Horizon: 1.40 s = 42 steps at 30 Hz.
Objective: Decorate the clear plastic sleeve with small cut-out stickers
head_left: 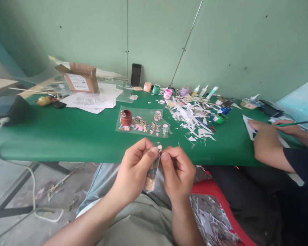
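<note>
My left hand [136, 167] is closed, thumb on top, around a narrow painted piece of clear plastic film [151, 179] with a colourful pattern, above my lap. My right hand [178, 171] is closed too, its thumb and finger pinched at the upper right edge of that same piece. What lies between those right fingertips is mostly hidden. Just beyond my hands, a clear plastic sheet [143, 135] rests on the green table [74, 136]. On it lie several painted cutouts [155, 128] and an open jar of reddish-brown paint [126, 118].
White paper scraps [192, 118] are heaped right of the sheet, near paint jars [167, 93]. A phone [136, 74] leans on the wall. An open cardboard box [79, 80] stands back left. At right, a co-worker's arm [272, 147] rests by paper; a red-rimmed scrap bin [220, 198] sits below.
</note>
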Tool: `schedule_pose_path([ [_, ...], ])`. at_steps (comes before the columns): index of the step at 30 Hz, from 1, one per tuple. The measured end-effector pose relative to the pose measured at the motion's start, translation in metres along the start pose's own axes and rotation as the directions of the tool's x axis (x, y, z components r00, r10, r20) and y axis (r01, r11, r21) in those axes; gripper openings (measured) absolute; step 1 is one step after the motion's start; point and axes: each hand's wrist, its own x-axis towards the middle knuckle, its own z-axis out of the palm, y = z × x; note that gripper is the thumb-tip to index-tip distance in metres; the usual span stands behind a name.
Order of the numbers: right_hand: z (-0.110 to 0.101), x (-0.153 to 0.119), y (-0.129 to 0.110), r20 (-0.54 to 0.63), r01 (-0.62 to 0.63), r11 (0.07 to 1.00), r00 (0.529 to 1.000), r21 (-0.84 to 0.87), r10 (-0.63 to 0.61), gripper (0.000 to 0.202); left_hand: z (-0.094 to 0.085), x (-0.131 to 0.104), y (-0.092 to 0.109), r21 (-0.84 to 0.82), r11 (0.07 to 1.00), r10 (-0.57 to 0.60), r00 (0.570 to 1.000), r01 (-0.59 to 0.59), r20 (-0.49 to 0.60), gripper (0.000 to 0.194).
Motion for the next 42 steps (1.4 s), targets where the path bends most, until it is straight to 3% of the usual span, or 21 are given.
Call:
schedule_pose_path([
  [4, 0.000, -0.005, -0.001, 0.007, -0.002, 1.000, 1.000, 0.006, 0.002, 0.021, 0.001, 0.002, 0.001, 0.005, 1.000, 0.000, 1.000, 0.000, -0.008, 0.031],
  [10, -0.001, 0.000, 0.001, -0.169, -0.076, 0.997, 0.983, -0.011, 0.073, 0.024, 0.006, 0.005, 0.000, 0.055, 0.998, 0.007, 1.000, -0.008, 0.020, 0.034],
  [13, -0.024, 0.009, 0.009, -0.138, -0.219, 0.957, 0.959, 0.192, 0.247, 0.028, 0.011, 0.013, -0.003, 0.024, 0.998, -0.054, 0.993, 0.052, 0.106, 0.031],
  [15, -0.049, 0.017, 0.012, -0.050, -0.303, 0.910, 0.943, 0.284, 0.330, 0.035, 0.015, 0.020, -0.004, 0.018, 0.995, -0.097, 0.980, 0.095, 0.177, 0.030],
  [18, -0.083, 0.029, 0.008, -0.032, -0.333, 0.932, 0.940, 0.147, 0.341, 0.028, 0.024, 0.028, -0.003, 0.067, 0.992, -0.119, 0.952, 0.104, 0.282, 0.027],
  [20, -0.092, 0.034, 0.002, -0.018, -0.316, 0.948, 0.948, 0.046, 0.317, 0.025, 0.031, 0.031, -0.001, 0.084, 0.991, -0.131, 0.929, 0.108, 0.345, 0.025],
  [24, -0.086, 0.033, -0.004, 0.042, -0.256, 0.966, 0.966, -0.037, 0.257, 0.019, 0.046, 0.033, -0.005, 0.088, 0.986, -0.162, 0.913, 0.139, 0.375, 0.026],
  [27, -0.083, 0.027, -0.001, 0.016, -0.226, 0.970, 0.974, -0.089, 0.228, 0.028, 0.054, 0.036, -0.013, 0.080, 0.983, -0.181, 0.884, 0.163, 0.431, 0.025],
  [31, -0.087, 0.020, 0.005, 0.013, -0.230, 0.951, 0.971, -0.205, 0.238, 0.033, 0.052, 0.041, -0.022, 0.044, 0.973, -0.218, 0.850, 0.225, 0.479, 0.027],
  [35, -0.084, 0.016, 0.014, -0.178, -0.291, 0.944, 0.948, -0.153, 0.263, 0.036, 0.034, 0.046, -0.027, 0.074, 0.961, -0.265, 0.812, 0.266, 0.520, 0.033],
  [36, -0.083, 0.016, 0.016, -0.220, -0.303, 0.945, 0.937, -0.122, 0.272, 0.037, 0.030, 0.047, -0.028, 0.074, 0.962, -0.263, 0.823, 0.262, 0.504, 0.034],
  [38, -0.079, 0.015, 0.017, -0.201, -0.324, 0.943, 0.931, -0.076, 0.303, 0.038, 0.024, 0.048, -0.030, 0.012, 0.973, -0.216, 0.889, 0.231, 0.405, 0.032],
  [40, -0.074, 0.016, 0.015, -0.068, -0.350, 0.935, 0.936, -0.054, 0.347, 0.039, 0.021, 0.047, -0.032, -0.137, 0.971, -0.159, 0.954, 0.198, 0.253, 0.035],
  [42, -0.067, 0.016, 0.009, 0.074, -0.374, 0.927, 0.924, -0.029, 0.375, 0.040, 0.022, 0.044, -0.032, -0.271, 0.948, -0.126, 0.979, 0.167, 0.163, 0.039],
])
